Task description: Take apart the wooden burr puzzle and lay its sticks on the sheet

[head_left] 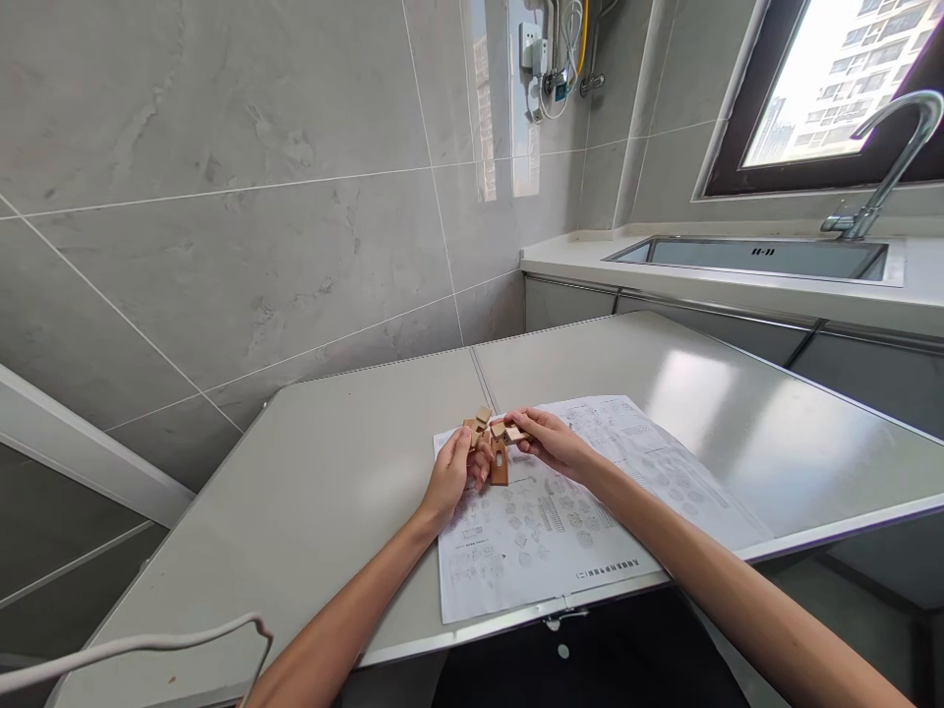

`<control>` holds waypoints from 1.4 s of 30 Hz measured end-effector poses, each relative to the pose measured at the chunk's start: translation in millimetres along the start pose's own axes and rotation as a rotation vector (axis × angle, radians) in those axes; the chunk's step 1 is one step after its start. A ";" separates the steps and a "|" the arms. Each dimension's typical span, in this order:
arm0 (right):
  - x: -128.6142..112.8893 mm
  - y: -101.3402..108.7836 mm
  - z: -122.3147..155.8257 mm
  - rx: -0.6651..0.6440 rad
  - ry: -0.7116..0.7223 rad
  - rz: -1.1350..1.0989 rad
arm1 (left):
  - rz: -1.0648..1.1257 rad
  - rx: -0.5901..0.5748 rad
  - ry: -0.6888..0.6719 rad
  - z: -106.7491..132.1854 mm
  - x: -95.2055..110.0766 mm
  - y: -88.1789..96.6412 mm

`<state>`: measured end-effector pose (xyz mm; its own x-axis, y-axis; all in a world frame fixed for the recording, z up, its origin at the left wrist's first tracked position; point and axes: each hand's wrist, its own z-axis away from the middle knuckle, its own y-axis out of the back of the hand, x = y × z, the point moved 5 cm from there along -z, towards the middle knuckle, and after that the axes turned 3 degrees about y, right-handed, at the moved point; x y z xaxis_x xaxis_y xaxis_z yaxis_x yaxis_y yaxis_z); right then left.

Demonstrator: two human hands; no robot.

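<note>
My left hand (448, 477) is closed around a cluster of notched wooden puzzle pieces (481, 417), held a little above the paper sheet. From the cluster a flat brown wooden piece with a slot (500, 470) points down toward me. My right hand (552, 441) pinches a pale wooden piece (513, 434) at the right side of the cluster. The two hands are close together, and the pieces touch or overlap; I cannot tell how they interlock. Under the hands lies a large paper sheet (546, 570) printed with small diagrams and lettering.
A grey folding table (354, 472) with a centre seam carries the sheet. Tiled wall (295, 275) rises behind it. At the right back are a counter with a sink (752, 254) and a faucet (896, 162). A white cable (147, 644) crosses the lower left.
</note>
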<state>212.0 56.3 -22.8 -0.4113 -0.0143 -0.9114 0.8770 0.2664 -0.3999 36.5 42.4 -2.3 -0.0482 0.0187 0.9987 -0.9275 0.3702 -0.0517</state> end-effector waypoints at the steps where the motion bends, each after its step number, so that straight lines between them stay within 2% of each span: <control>1: -1.2 0.0 0.5 0.011 0.006 -0.017 | 0.027 -0.004 0.005 -0.3 0.1 0.2; 5: -5.8 -2.1 2.8 0.031 0.001 -0.070 | 0.189 -0.037 0.074 -2.2 0.1 1.7; 10: -10.7 -9.9 5.6 -0.081 -0.013 -0.046 | 0.283 -0.102 0.166 -0.9 1.7 4.1; 13: -11.8 -13.3 7.5 -0.147 -0.019 -0.046 | 0.229 -0.209 0.225 3.6 0.7 -1.3; 17: -11.8 -16.8 10.3 -0.217 -0.026 -0.048 | 0.194 -0.420 0.351 12.4 -2.7 -14.7; 20: -11.7 -20.6 12.3 -0.273 -0.037 -0.046 | 0.184 -0.484 0.396 15.2 -2.5 -18.2; 22: -11.2 -20.9 12.1 -0.274 -0.034 -0.047 | 0.175 -0.475 0.382 14.0 -1.8 -17.3; 24: -9.2 -17.0 9.5 -0.218 -0.024 -0.044 | 0.159 -0.433 0.342 11.2 -1.8 -15.1; 29: -0.3 8.1 -0.6 0.091 -0.001 -0.098 | 0.067 -0.250 0.250 5.1 -6.9 -9.5; 31: 0.5 15.1 -2.7 0.155 0.016 -0.153 | 0.039 -0.196 0.232 4.3 -8.7 -8.1; 42: -6.0 19.2 -1.2 0.156 0.040 -0.355 | 0.029 -0.138 0.229 3.5 -8.5 -6.2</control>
<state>230.9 62.6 -24.8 -0.7027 -0.0411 -0.7103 0.7042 0.1022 -0.7026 41.4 36.7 -10.5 0.0260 0.2350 0.9716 -0.8667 0.4897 -0.0952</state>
